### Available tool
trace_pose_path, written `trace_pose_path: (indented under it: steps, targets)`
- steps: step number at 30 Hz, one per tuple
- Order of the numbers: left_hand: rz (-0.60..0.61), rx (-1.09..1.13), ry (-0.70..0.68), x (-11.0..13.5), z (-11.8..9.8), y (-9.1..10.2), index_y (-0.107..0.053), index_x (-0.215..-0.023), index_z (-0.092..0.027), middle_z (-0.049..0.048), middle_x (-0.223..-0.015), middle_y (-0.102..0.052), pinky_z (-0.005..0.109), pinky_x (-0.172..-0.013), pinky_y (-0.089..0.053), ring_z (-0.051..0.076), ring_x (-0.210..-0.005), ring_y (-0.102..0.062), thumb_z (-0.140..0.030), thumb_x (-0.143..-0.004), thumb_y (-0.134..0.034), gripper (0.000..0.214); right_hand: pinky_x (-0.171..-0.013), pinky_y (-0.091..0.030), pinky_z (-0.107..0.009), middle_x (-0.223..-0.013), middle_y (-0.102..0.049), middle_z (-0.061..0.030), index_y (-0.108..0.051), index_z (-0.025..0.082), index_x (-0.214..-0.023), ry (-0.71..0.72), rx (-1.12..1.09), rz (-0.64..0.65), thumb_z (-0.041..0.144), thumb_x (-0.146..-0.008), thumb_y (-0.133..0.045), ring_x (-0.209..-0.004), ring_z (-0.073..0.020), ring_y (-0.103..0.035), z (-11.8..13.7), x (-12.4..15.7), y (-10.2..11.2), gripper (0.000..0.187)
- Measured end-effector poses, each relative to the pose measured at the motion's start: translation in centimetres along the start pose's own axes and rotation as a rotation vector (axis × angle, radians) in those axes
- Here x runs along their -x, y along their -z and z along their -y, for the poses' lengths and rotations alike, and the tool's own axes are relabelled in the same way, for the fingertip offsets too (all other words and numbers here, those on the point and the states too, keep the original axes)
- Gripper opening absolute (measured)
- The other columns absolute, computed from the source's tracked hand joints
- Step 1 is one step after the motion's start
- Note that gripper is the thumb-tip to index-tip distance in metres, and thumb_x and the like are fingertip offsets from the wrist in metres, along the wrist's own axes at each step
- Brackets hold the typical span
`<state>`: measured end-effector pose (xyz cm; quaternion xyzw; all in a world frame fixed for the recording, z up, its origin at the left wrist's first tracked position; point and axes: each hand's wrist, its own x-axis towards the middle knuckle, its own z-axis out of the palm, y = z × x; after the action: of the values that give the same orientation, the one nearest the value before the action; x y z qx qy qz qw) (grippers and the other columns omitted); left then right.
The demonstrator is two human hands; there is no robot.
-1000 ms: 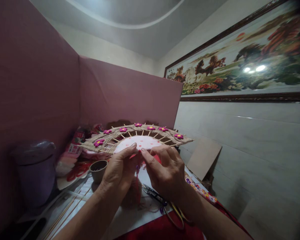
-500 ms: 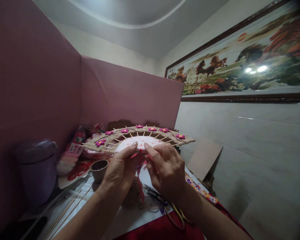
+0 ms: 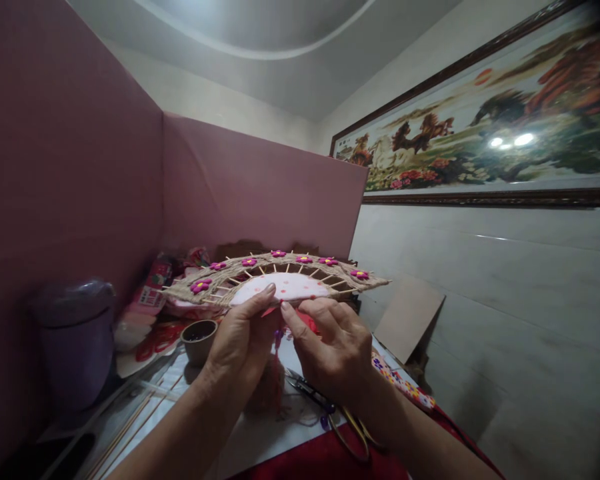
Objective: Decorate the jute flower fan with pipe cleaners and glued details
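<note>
A handmade fan (image 3: 300, 257) with thin wooden sticks, a woven twine band and several magenta flowers is held up above the table. At its lower middle is a white half-round fabric piece (image 3: 290, 288) with pink dots. My left hand (image 3: 243, 333) grips the fan's lower edge, thumb on the fabric and fingers hidden behind. My right hand (image 3: 330, 340) is closed at the centre of that edge, its fingertips at a small red bit of trim. Below the fan hangs a red tassel (image 3: 278, 373) with a purple bead. What the right fingers pinch is partly hidden.
Scissors (image 3: 313, 393) with gold handles lie beneath my right hand, partly over red cloth (image 3: 310, 460). A small dark-filled cup (image 3: 199, 340), thin sticks (image 3: 125, 433) and a purple bin (image 3: 75, 347) stand or lie at left. Flowered fabric (image 3: 405, 383) is at right.
My right thumb and fingers have slid down from the dotted fabric's face to its lower edge, uncovering more of it. My left hand and the fan are nearly unmoved.
</note>
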<state>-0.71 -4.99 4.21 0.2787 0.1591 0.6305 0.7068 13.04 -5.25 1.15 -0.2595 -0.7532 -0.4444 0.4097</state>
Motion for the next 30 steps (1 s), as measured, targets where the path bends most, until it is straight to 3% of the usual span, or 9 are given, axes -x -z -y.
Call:
trace_pose_path:
  steps: [3,8,12,17,24,30]
  targets:
    - [-0.010,-0.022,0.011,0.1,-0.1,-0.1,-0.062,-0.075,-0.009,0.0079,-0.065,-0.069,0.025,-0.051,-0.050,0.015,-0.054,-0.062,-0.009,-0.077,-0.054,0.009,-0.076,-0.047,-0.037,-0.099,-0.065,-0.0100,-0.061,0.016,-0.113,0.007,-0.011,-0.005,0.011,-0.080,-0.056,-0.094,-0.0227,-0.056,0.0,0.1,0.1,0.033]
    - [-0.020,0.018,-0.009,0.1,0.0,0.1,-0.063,-0.073,-0.009,0.0074,-0.066,-0.068,0.025,-0.060,-0.052,0.014,-0.060,-0.063,-0.007,-0.075,-0.057,0.007,-0.077,-0.047,-0.036,-0.096,-0.064,-0.0095,-0.059,0.013,-0.115,-0.084,-0.105,-0.028,0.013,-0.081,-0.055,-0.091,-0.0203,-0.056,0.0,-0.4,0.5,0.035]
    - [-0.022,0.028,-0.021,-0.1,0.3,0.3,-0.063,-0.069,-0.008,0.0068,-0.066,-0.067,0.024,-0.061,-0.052,0.013,-0.060,-0.062,-0.005,-0.072,-0.058,0.007,-0.073,-0.048,-0.035,-0.090,-0.061,-0.0100,-0.058,0.011,-0.117,-0.157,-0.090,0.035,0.016,-0.083,-0.052,-0.085,-0.0200,-0.054,0.3,-1.3,0.8,0.035]
    - [0.036,0.060,-0.066,-0.1,0.5,0.3,-0.065,-0.071,-0.008,0.0069,-0.070,-0.068,0.024,-0.063,-0.052,0.014,-0.065,-0.063,-0.003,-0.071,-0.057,0.009,-0.070,-0.047,-0.033,-0.090,-0.062,-0.0090,-0.061,0.014,-0.113,-0.094,-0.035,0.077,0.017,-0.084,-0.052,-0.083,-0.0186,-0.055,0.5,-1.3,0.5,0.031]
    - [-0.047,0.087,-0.053,-0.1,0.3,0.1,-0.065,-0.072,-0.007,0.0053,-0.065,-0.067,0.018,-0.058,-0.051,0.010,-0.058,-0.061,0.002,-0.071,-0.056,0.014,-0.067,-0.047,-0.033,-0.095,-0.065,-0.0113,-0.061,0.012,-0.113,0.033,0.076,0.020,0.014,-0.083,-0.052,-0.088,-0.0217,-0.057,0.6,0.0,0.3,0.032]
    - [-0.074,0.059,-0.045,0.1,0.3,-0.1,-0.065,-0.073,-0.006,0.0073,-0.068,-0.069,0.019,-0.058,-0.052,0.011,-0.060,-0.062,0.004,-0.070,-0.056,0.014,-0.064,-0.047,-0.033,-0.095,-0.065,-0.0116,-0.062,0.012,-0.111,0.046,0.111,0.007,0.016,-0.082,-0.052,-0.088,-0.0238,-0.057,0.8,0.1,0.2,0.031]
